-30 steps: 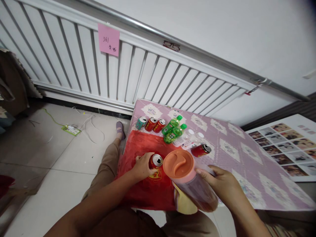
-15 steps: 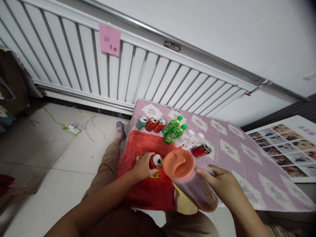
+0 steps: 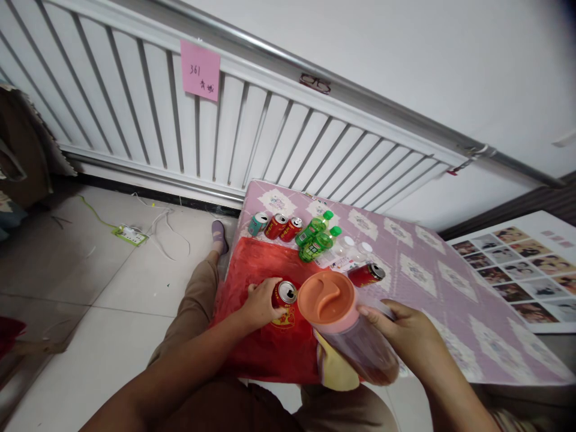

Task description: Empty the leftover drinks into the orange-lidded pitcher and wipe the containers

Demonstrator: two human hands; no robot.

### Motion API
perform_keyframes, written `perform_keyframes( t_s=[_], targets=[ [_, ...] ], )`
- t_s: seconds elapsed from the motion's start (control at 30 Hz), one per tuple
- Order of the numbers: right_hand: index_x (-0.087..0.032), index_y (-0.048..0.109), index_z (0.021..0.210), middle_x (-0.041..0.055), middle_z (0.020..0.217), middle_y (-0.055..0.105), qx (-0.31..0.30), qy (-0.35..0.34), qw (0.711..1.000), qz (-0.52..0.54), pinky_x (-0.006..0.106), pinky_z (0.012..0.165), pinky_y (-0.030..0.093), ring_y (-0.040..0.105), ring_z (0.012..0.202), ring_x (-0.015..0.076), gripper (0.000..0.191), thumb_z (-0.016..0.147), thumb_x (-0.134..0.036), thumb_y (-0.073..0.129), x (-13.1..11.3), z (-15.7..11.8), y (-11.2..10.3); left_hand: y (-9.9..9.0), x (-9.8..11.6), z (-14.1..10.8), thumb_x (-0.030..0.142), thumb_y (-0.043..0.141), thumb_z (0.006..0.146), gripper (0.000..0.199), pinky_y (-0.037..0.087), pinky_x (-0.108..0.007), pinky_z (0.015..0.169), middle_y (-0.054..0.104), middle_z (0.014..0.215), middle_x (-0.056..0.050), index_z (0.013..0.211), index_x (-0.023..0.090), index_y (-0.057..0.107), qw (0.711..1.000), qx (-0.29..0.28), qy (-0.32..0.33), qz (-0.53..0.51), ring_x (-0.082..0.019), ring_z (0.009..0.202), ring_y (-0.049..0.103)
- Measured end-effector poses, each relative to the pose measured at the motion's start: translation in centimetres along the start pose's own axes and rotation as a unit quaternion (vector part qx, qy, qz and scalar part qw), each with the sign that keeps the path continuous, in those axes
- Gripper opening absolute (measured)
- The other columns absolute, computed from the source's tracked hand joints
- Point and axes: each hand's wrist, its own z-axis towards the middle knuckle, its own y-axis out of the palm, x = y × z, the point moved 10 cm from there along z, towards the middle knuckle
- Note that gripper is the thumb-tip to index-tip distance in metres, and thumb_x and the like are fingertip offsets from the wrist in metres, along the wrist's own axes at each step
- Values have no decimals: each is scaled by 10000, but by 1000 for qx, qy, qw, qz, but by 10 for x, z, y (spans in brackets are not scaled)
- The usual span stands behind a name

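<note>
Far left: power strip point(image 3: 130, 234) with loose cords on the floor point(image 3: 112, 336). Pink note point(image 3: 200, 71) stuck on the radiator point(image 3: 135, 114). Teal can point(image 3: 258, 225) at the worktop's point(image 3: 432, 288) far left, then two red cans point(image 3: 275, 227) beside it; probably lined up there to leave the near part free for handling. Left hand point(image 3: 262, 305), near, over the red cloth point(image 3: 258, 259): fingers wrapped round an opened red can point(image 3: 285, 295), about upright, top hole up, seemingly to steady it. Whether its base touches the cloth is hidden. Far middle: two green bottles point(image 3: 311, 237), then clear bottles point(image 3: 344, 247), grouped by kind, looks like. Pitcher point(image 3: 357, 354) just right of the held can, tilted left, orange lid point(image 3: 327, 297) toward it; contact between them unclear, brown liquid low inside. Yellow cloth point(image 3: 338, 367) at the near edge beneath. Another red can point(image 3: 366, 275) behind the lid. Right hand point(image 3: 407, 330): fingers closed on the pitcher's handle, likely since that gives tilt control. Far right: photo board point(image 3: 513, 270).
</note>
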Motion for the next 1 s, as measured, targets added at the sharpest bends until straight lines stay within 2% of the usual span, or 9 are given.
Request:
perform_keyframes(
  t_s=[0.63,1.0],
  targets=[
    [-234,536,457,1,462,572,-21,23,999,22,271,431,397,552,468,181,446,610,-639,642,-5,-1,0,-1,1,0,260,798,683,734,329,-533,1089,575,1395,-128,1341,212,474,1000,-6,-2,-3,-328,1297,523],
    [-215,650,539,12,515,645,-11,18,1000,18,278,463,441,617,522,218,413,613,-622,655,-1,0,-3,0,0,0,259,808,678,750,316,-545,1105,565,1402,-128,1345,219,468,1000,-9,-4,1,-332,1309,511]
  ],
)
